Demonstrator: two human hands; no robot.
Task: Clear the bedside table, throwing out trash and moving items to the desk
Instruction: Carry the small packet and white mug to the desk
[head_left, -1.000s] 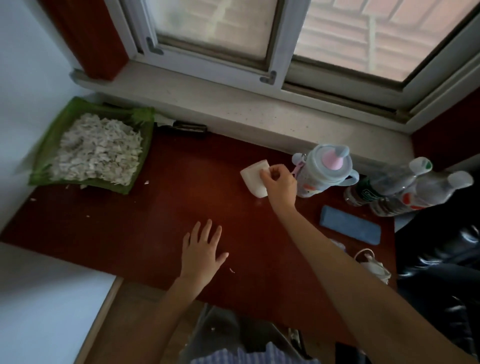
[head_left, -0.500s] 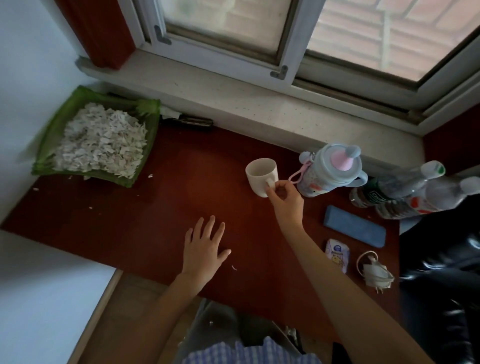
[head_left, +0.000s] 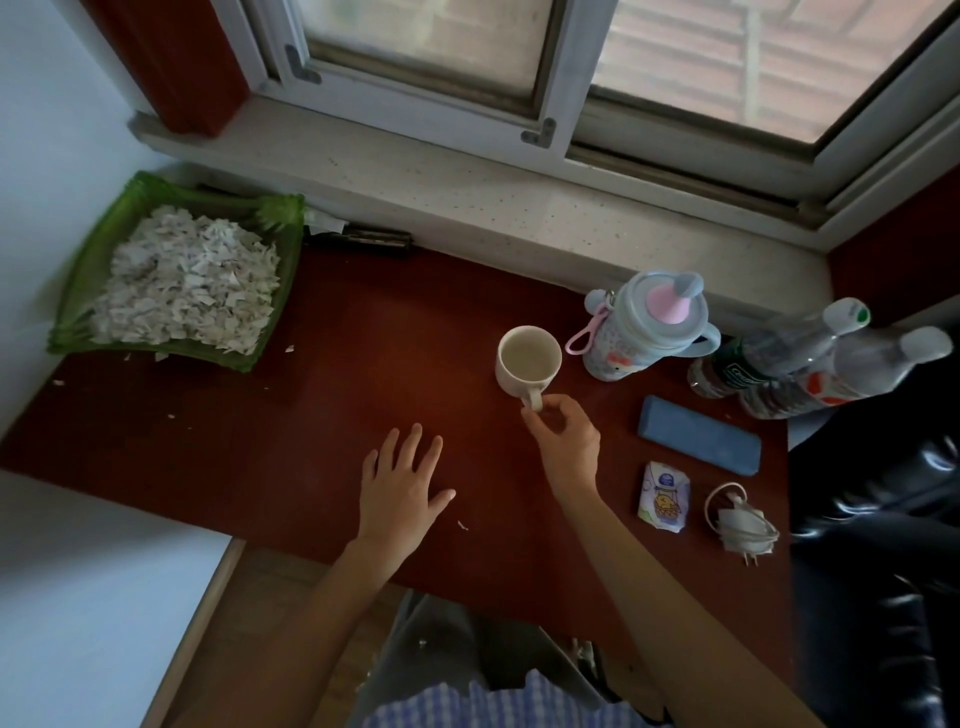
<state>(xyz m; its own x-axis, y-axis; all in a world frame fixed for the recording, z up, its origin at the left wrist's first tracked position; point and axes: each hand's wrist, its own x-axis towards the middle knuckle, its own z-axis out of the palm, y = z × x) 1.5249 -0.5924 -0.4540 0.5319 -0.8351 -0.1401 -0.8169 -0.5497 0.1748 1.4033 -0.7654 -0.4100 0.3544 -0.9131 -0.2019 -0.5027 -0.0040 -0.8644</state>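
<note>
A dark red counter (head_left: 322, 415) runs under a grey stone sill and window across the top of the frame. At centre right a white mug (head_left: 529, 362) stands upright on it; the right hand (head_left: 563, 447) pinches its handle between thumb and fingertips. The left hand (head_left: 402, 486) lies spread flat, lower centre. A green tray (head_left: 83, 270) of paper shreds fills the upper left; scraps dot the wood nearby.
</note>
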